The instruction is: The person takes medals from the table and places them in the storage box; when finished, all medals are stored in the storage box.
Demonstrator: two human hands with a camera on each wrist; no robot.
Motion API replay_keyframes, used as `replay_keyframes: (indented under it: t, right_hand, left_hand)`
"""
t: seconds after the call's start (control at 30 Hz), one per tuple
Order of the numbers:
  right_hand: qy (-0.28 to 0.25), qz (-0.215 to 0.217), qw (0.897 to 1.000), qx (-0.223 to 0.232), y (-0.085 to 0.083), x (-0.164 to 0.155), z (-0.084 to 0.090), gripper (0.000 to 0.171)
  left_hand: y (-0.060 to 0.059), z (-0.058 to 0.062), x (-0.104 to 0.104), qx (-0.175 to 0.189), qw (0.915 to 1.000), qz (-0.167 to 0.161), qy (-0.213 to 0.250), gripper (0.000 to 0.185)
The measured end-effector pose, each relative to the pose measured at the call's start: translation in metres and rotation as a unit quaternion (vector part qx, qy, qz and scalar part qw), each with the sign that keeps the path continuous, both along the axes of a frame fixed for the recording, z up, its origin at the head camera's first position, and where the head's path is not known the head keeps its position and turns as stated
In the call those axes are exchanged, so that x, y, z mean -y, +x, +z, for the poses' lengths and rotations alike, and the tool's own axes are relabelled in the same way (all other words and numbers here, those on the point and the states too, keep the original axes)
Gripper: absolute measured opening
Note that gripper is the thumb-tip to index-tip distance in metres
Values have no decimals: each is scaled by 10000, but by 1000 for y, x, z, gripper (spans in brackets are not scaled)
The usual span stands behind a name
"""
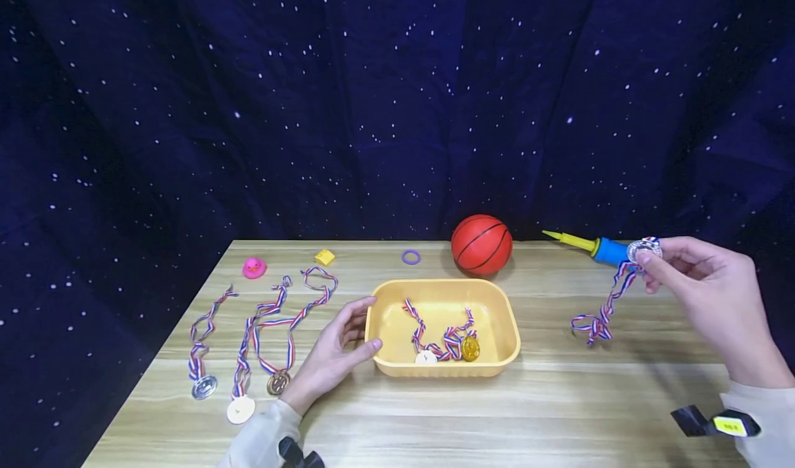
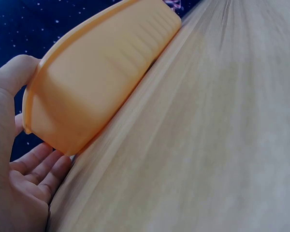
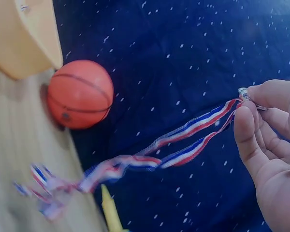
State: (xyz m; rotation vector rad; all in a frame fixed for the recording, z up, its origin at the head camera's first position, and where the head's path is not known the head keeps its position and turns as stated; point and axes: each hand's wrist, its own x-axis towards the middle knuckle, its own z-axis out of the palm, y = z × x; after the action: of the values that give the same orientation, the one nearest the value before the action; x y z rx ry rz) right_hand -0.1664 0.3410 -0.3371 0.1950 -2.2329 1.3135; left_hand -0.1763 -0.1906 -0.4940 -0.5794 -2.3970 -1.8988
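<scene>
My right hand [image 1: 714,281] pinches a silver medal [image 1: 644,250] above the table's right side. Its red, white and blue ribbon [image 3: 183,135] hangs down in a knotted loop. At the left end of a yellow plastic tub [image 1: 443,370], my left hand [image 1: 338,351] grips the rim with the thumb at the front corner; some of its fingers are partly hidden. Inside the tub lie a gold medal [image 1: 470,348] and a pale, shiny medal [image 1: 426,357], their ribbons bunched together. Left of that hand lie a silver medal [image 1: 204,387], a bright medal [image 1: 241,410] and a bronze-coloured medal [image 1: 278,383].
Behind the tub sits a red basketball [image 1: 482,245]. A blue and yellow hand pump [image 1: 611,252] lies behind the right hand. Along the back are a purple ring [image 1: 411,257], a yellow block [image 1: 324,257] and a pink rubber duck [image 1: 254,268]. A starry dark curtain hangs behind.
</scene>
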Motion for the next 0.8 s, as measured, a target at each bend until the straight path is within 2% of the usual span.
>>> replay_keyframes:
  t: [0.1, 0.2, 0.3, 0.43, 0.63, 0.8]
  right_hand:
    - [-125, 234, 9995, -149, -4, 8, 12, 17]
    - [-692, 759, 9942, -321, -7, 18, 23, 18]
    - [-950, 1089, 9882, -505, -11, 30, 34, 18]
    - [-748, 1196, 9873, -731, -16, 48, 47, 17]
    - [-1215, 1929, 9684, -1016, -27, 75, 60, 16]
    - [-1293, 2294, 9578, -1148, -32, 99, 67, 20]
  left_hand:
    - [0, 0, 0, -14, 10000, -7, 0, 77]
    - [1, 1, 0, 20, 10000, 14, -21, 77]
    - [1, 2, 0, 62, 10000, 30, -21, 78]
    - [1, 1, 0, 89, 9999, 42, -22, 78]
    - [0, 0, 0, 67, 10000, 46, -27, 78]
    - [-1, -1, 0, -35, 10000, 8, -8, 77]
